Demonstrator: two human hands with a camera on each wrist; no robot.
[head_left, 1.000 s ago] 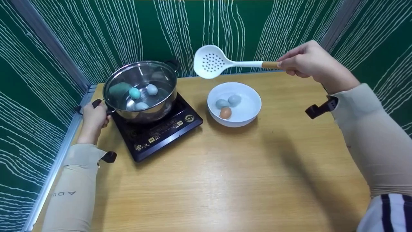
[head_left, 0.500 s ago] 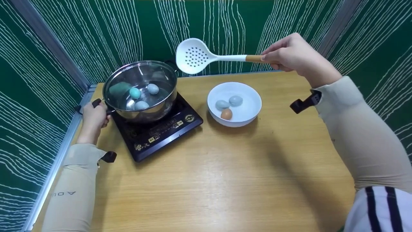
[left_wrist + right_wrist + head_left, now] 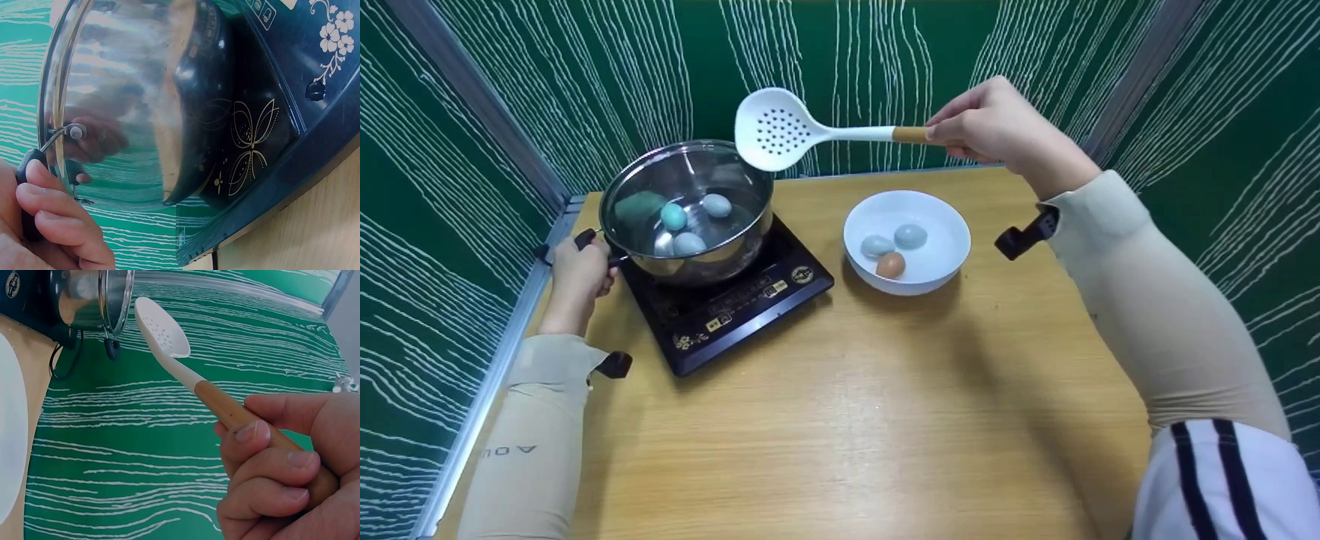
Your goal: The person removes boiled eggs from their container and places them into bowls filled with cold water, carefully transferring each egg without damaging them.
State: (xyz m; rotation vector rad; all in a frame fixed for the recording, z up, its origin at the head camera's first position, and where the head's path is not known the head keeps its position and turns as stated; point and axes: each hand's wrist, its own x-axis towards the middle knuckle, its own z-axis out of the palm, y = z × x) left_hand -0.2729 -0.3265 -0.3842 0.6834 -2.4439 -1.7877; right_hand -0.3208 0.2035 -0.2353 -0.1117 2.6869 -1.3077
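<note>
My left hand (image 3: 579, 271) grips the black side handle (image 3: 29, 194) of a steel pot (image 3: 712, 262), its fingers curled round it. Inside the pot lie a turquoise egg (image 3: 673, 217) and two pale blue eggs, among them one (image 3: 717, 205) toward the right. Up at the back, my right hand (image 3: 990, 127) holds a white slotted skimmer (image 3: 772, 129) by its wooden handle (image 3: 230, 408). The skimmer's perforated head carries nothing and overlaps the pot's far right rim in the head view. A white bowl (image 3: 937, 259) holds two pale eggs (image 3: 910, 236) and a brown egg (image 3: 891, 265).
The pot stands on a black induction cooker (image 3: 757, 300) at the table's left. A wooden table (image 3: 840, 420) spreads in front of the cooker and bowl. Green panels with white lines (image 3: 877, 67) enclose the back and sides. A cable (image 3: 67, 363) hangs behind the cooker.
My right hand has carried the skimmer leftward from above the bowl to the pot's right rim, rising a little at first. The eggs in the bowl have shifted slightly. My left hand stays put.
</note>
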